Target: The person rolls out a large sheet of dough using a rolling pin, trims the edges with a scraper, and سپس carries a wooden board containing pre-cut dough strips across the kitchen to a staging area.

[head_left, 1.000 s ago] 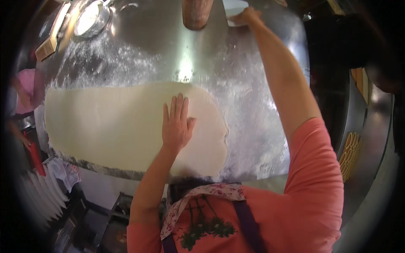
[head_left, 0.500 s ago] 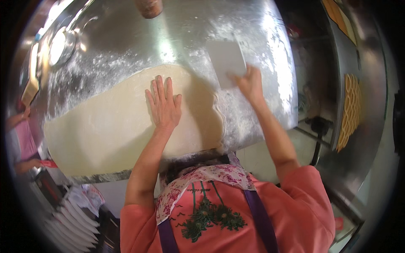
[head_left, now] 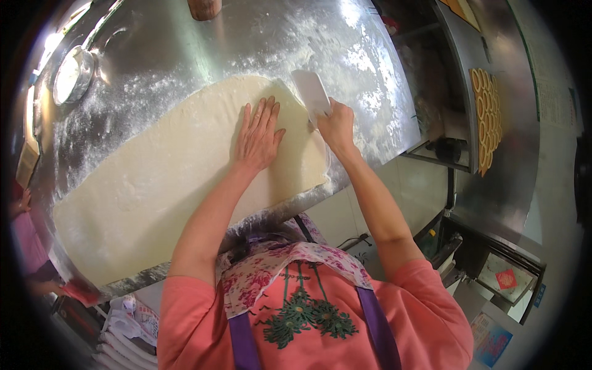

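Dough sheet [head_left: 166, 166], flat along near side of floured metal table [head_left: 259, 46]. Palm down on its right part: left hand [head_left: 259, 137], extended and unclenched; at its right edge: 1 flat white scraper [head_left: 312, 89], clamped in right hand [head_left: 337, 127], contact with dough impossible to tell. Toward far left of table: round metal bowl [head_left: 87, 81].

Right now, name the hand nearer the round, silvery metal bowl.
Left: the left hand rests on the pale, flat dough sheet, right of the metal bowl; the right hand, holding a flat, white scraper, is farther right.
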{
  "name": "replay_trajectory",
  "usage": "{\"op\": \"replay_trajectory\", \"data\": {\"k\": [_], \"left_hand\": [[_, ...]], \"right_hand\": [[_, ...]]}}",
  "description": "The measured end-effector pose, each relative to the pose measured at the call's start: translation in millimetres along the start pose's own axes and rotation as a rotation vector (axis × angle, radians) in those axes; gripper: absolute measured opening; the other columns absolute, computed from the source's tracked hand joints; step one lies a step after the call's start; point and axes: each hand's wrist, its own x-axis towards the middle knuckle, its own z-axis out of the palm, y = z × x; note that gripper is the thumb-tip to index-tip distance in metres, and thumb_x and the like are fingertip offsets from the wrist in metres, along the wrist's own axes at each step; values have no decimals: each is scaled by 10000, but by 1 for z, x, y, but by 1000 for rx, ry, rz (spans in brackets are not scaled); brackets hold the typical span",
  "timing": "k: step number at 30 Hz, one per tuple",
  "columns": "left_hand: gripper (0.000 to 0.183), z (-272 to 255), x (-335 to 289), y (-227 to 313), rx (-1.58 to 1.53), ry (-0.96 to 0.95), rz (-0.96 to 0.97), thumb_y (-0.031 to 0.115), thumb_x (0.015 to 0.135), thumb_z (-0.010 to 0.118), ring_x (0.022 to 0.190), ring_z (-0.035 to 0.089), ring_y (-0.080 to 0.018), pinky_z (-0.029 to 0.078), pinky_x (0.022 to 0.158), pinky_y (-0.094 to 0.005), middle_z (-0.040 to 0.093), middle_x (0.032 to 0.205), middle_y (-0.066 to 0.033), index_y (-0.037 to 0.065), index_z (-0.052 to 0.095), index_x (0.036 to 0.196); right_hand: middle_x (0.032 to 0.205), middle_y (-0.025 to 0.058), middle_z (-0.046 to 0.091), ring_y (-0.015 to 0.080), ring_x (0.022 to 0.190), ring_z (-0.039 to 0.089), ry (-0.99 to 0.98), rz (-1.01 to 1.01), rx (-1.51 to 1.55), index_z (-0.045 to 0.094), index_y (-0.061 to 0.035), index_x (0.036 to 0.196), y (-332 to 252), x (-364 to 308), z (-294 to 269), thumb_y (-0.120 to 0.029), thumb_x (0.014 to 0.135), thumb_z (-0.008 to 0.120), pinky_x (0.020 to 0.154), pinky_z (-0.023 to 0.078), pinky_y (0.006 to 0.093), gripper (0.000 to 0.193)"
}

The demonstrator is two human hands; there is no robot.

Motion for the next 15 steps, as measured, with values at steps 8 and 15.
{"op": "replay_trajectory", "data": {"k": [8,15], "left_hand": [[576,-7,4,-1,-36,-60,57,331,921,519,1389,270,-246,156,1158,-461,325,1485,-93,60,365,1406],[577,-13,7,-1,-64,-159,151,367,945,470,1410,224,-214,132,1173,-446,277,1518,-56,133,320,1451]], "right_hand": [[667,252,589,448,654,580,-56,28,-61,579,17,725,-9,12,10,-53,656,563,627,467,481,99],[652,248,602,433,637,601,-39,46,-39,601,21,742,-23,8,17,-56,659,579,634,484,479,115]]}}
